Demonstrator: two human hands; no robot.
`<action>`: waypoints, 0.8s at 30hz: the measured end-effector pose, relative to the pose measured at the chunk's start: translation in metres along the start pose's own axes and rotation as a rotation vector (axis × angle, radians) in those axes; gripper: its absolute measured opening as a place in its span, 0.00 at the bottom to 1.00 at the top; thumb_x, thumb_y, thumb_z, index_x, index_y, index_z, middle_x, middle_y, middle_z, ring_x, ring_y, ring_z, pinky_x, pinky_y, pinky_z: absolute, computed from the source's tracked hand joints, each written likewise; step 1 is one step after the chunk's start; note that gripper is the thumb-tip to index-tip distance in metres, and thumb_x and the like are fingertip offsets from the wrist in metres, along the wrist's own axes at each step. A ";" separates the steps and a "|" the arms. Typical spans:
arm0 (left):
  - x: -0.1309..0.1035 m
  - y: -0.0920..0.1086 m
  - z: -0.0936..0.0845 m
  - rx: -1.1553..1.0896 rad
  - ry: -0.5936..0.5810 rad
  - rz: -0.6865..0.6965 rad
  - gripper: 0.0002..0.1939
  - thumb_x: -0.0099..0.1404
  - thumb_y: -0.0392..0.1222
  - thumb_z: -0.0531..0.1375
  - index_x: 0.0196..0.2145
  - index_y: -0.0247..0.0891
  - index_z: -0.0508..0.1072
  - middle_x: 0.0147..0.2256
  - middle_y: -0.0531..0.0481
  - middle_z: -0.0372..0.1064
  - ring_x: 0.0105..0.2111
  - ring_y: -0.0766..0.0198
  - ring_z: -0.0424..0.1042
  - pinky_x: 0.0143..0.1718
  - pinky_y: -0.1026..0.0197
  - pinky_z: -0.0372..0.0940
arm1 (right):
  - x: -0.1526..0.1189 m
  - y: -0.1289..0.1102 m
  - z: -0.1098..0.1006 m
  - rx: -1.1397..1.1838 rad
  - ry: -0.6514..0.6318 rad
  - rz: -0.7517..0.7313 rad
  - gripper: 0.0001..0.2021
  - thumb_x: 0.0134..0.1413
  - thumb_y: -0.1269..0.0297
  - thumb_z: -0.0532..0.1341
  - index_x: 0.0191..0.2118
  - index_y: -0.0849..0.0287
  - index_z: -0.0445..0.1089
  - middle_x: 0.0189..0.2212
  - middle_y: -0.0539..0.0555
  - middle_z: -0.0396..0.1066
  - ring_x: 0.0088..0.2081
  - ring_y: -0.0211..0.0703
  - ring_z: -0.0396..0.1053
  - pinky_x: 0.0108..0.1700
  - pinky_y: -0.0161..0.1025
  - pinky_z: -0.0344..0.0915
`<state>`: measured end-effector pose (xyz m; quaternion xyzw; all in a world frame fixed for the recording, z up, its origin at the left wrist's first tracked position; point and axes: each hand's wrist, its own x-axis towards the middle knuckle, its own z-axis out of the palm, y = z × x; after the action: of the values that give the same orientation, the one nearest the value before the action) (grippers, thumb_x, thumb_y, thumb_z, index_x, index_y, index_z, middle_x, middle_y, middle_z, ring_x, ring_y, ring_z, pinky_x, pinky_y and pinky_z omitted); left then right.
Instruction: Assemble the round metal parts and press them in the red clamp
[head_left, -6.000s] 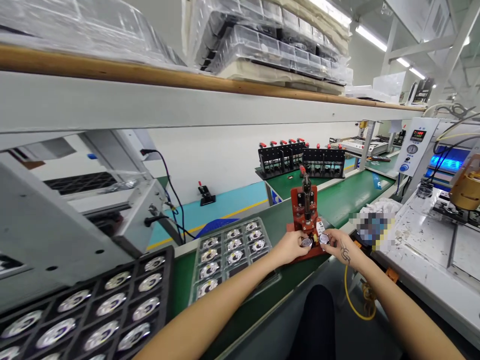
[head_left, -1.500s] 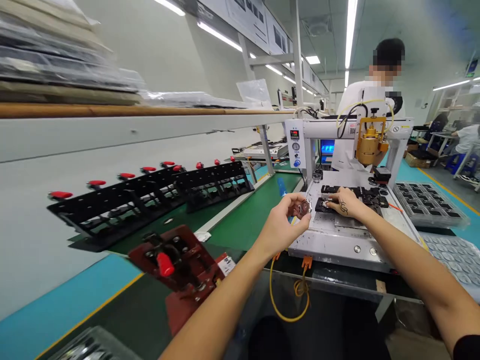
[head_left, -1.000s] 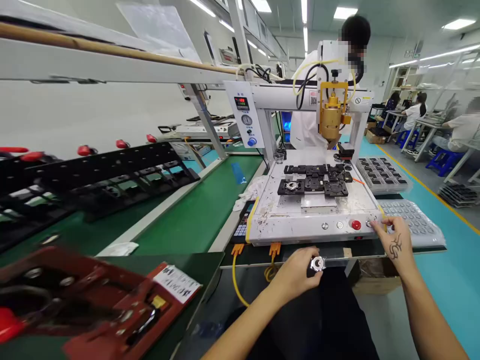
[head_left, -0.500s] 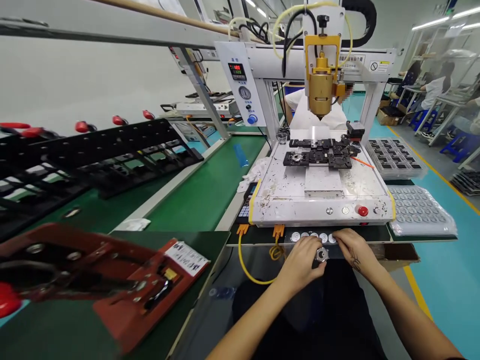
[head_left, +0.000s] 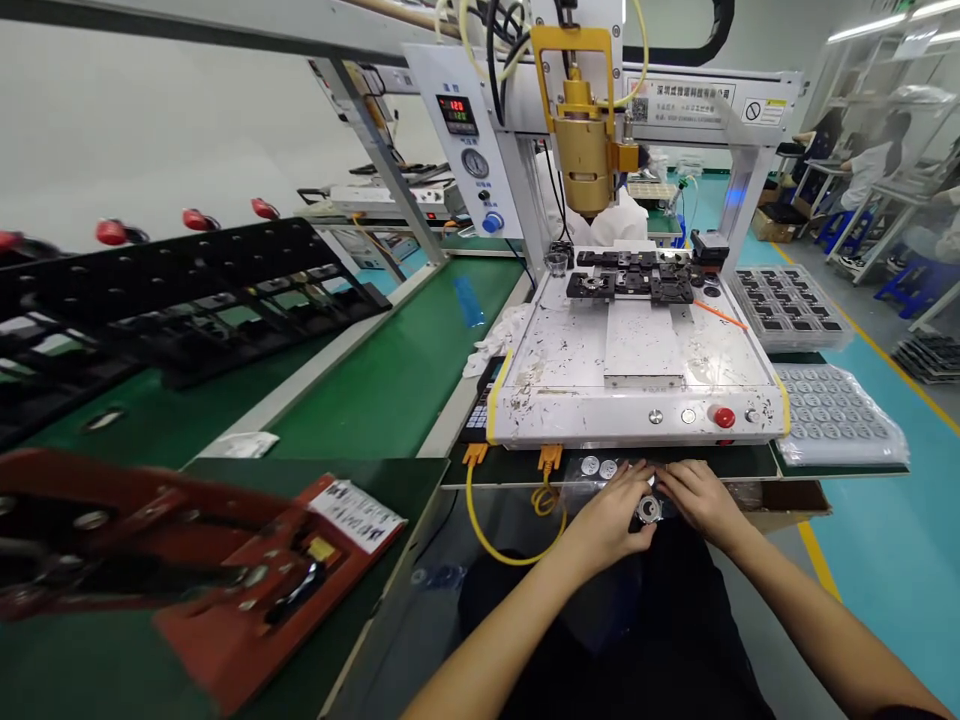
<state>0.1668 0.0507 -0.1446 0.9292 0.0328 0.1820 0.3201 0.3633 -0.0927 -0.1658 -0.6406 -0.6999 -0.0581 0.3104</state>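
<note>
My left hand (head_left: 611, 520) is closed on a small round metal part (head_left: 649, 510) with a ring-shaped centre, held between thumb and fingers above my lap. Just right of it, my right hand (head_left: 697, 500) has its fingers drawn together, the tips almost meeting the left fingers. A bit of white shows between the two hands; whether the right fingers grip it is hidden. Flat white discs (head_left: 590, 466) lie on clear plastic at the bench edge, left of my fingers, and my left hand covers part of that row.
The white benchtop machine (head_left: 570, 350) stands ahead, with a gold dispensing head (head_left: 585, 165) over black fixtures (head_left: 630, 280). A red clamp press (head_left: 247, 600) sits at left. Trays of black parts (head_left: 787, 305) and a plastic-wrapped disc pack (head_left: 840, 415) lie at right. A yellow cable (head_left: 480, 530) hangs below.
My right fingers have come in from the rightmost disc towards the left hand. The round part stays in my left hand. The gold head appears farther left along its gantry; the view has shifted slightly.
</note>
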 end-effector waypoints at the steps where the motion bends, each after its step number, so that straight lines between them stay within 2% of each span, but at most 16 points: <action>1: 0.000 0.000 -0.001 -0.006 -0.012 -0.001 0.28 0.61 0.32 0.67 0.58 0.39 0.70 0.66 0.33 0.70 0.71 0.43 0.64 0.74 0.33 0.57 | -0.005 0.000 0.003 -0.004 0.013 -0.020 0.16 0.78 0.67 0.54 0.55 0.57 0.79 0.48 0.64 0.81 0.47 0.55 0.76 0.50 0.55 0.74; 3: 0.000 0.000 -0.004 -0.013 -0.027 0.002 0.26 0.61 0.32 0.67 0.56 0.38 0.70 0.66 0.32 0.69 0.72 0.42 0.63 0.74 0.33 0.57 | -0.017 -0.004 0.007 -0.005 0.036 -0.055 0.17 0.77 0.69 0.52 0.51 0.57 0.80 0.45 0.62 0.82 0.44 0.53 0.78 0.47 0.52 0.75; 6: 0.000 0.000 -0.004 -0.035 -0.009 -0.019 0.22 0.61 0.32 0.67 0.53 0.38 0.71 0.67 0.31 0.69 0.71 0.43 0.63 0.75 0.34 0.55 | -0.037 -0.017 0.007 -0.008 0.060 -0.069 0.15 0.75 0.70 0.55 0.48 0.54 0.80 0.42 0.60 0.83 0.41 0.51 0.79 0.42 0.50 0.77; 9: 0.006 -0.002 -0.003 -0.073 0.066 -0.076 0.21 0.62 0.32 0.66 0.52 0.39 0.71 0.66 0.33 0.70 0.70 0.45 0.66 0.74 0.36 0.58 | -0.045 -0.028 0.001 -0.019 0.085 -0.033 0.11 0.72 0.73 0.58 0.49 0.54 0.76 0.47 0.61 0.82 0.50 0.57 0.80 0.49 0.55 0.78; 11: 0.014 -0.005 -0.004 -0.089 0.115 -0.108 0.21 0.63 0.33 0.66 0.54 0.39 0.71 0.65 0.33 0.71 0.67 0.45 0.70 0.71 0.39 0.63 | -0.040 -0.032 -0.002 0.002 0.083 0.000 0.10 0.71 0.74 0.58 0.49 0.54 0.74 0.56 0.63 0.79 0.61 0.60 0.76 0.58 0.62 0.76; 13: 0.020 -0.007 -0.008 -0.094 0.136 -0.125 0.21 0.64 0.33 0.66 0.54 0.39 0.72 0.61 0.35 0.74 0.64 0.46 0.74 0.67 0.42 0.69 | -0.029 -0.032 -0.003 0.043 0.068 0.038 0.10 0.71 0.75 0.56 0.50 0.54 0.71 0.63 0.64 0.75 0.67 0.60 0.70 0.64 0.66 0.72; 16: 0.019 -0.007 -0.018 -0.063 0.124 -0.102 0.21 0.63 0.33 0.66 0.54 0.41 0.73 0.59 0.38 0.76 0.62 0.47 0.76 0.65 0.44 0.71 | -0.011 -0.030 -0.001 0.082 0.080 0.114 0.10 0.72 0.74 0.54 0.49 0.54 0.69 0.63 0.65 0.74 0.67 0.59 0.70 0.67 0.69 0.68; 19: 0.005 -0.005 -0.024 0.025 0.157 -0.053 0.21 0.64 0.32 0.65 0.54 0.41 0.73 0.62 0.37 0.73 0.65 0.45 0.72 0.68 0.40 0.68 | -0.002 -0.029 0.002 0.099 0.115 0.221 0.08 0.73 0.73 0.54 0.46 0.54 0.69 0.62 0.66 0.75 0.66 0.60 0.71 0.68 0.71 0.67; 22: -0.008 -0.002 -0.024 0.076 0.175 -0.041 0.21 0.63 0.32 0.66 0.54 0.41 0.73 0.61 0.37 0.75 0.65 0.43 0.72 0.67 0.37 0.68 | -0.001 -0.029 0.002 0.125 0.129 0.278 0.07 0.74 0.70 0.54 0.45 0.54 0.68 0.63 0.65 0.74 0.67 0.61 0.69 0.68 0.71 0.64; 24: -0.009 -0.002 -0.023 0.084 0.162 -0.060 0.21 0.62 0.32 0.67 0.53 0.41 0.72 0.58 0.38 0.76 0.63 0.43 0.73 0.65 0.37 0.69 | -0.002 -0.030 -0.002 0.203 0.155 0.340 0.06 0.75 0.66 0.55 0.46 0.53 0.68 0.63 0.64 0.73 0.68 0.61 0.68 0.68 0.68 0.65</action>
<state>0.1508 0.0638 -0.1320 0.9225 0.0938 0.2454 0.2826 0.3355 -0.1002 -0.1557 -0.7084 -0.5581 0.0170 0.4317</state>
